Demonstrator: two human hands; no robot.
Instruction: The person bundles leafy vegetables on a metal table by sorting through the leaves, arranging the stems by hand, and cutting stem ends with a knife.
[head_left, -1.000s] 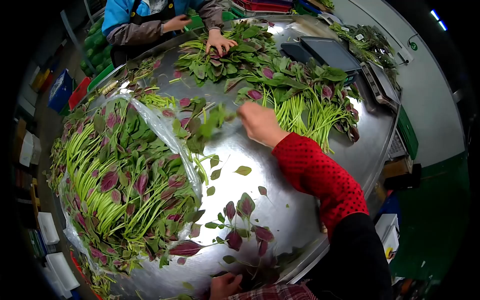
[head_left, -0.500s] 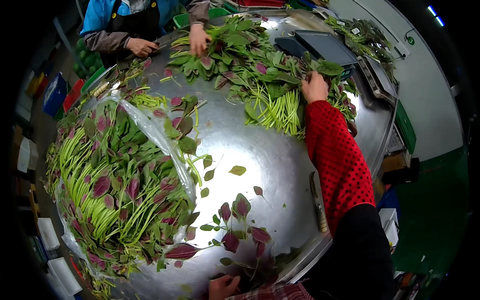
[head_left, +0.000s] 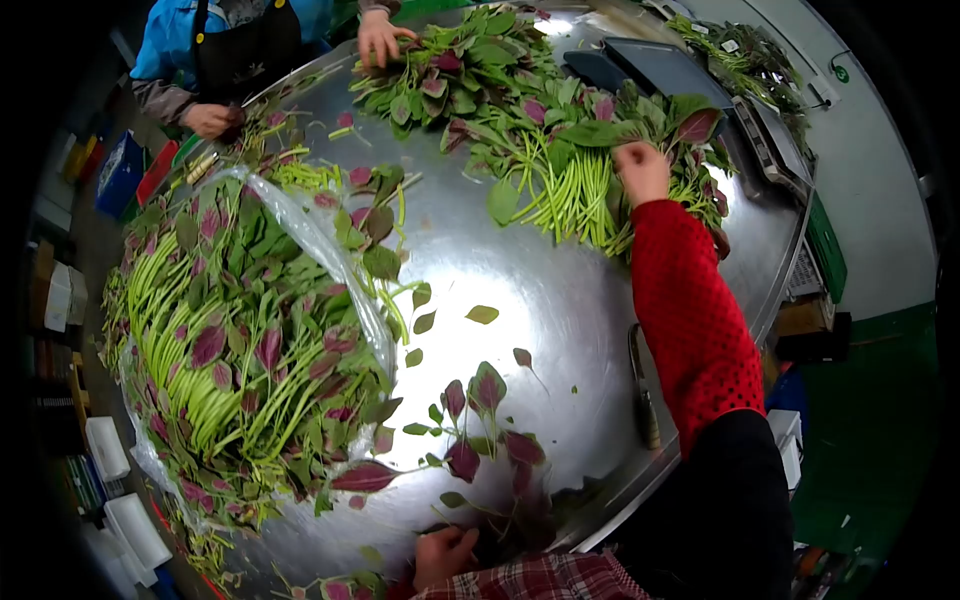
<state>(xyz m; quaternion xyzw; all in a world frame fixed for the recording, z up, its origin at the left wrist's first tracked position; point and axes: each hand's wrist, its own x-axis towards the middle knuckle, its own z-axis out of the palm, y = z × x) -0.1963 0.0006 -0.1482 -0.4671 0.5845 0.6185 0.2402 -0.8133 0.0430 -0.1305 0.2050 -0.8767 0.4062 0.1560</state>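
Shiny metal counter (head_left: 560, 365); far side: green-and-purple leafy bunches (head_left: 572, 190), right hand (head_left: 642, 170) at them, fingers bent; near edge: left hand (head_left: 445, 556), fingers curled. Either grip's hold: cannot tell.

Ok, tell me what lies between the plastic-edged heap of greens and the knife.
Loose green and purple leaves lie scattered on the metal tabletop nearer the heap; toward the knife it is nearly bare, as the head view shows.
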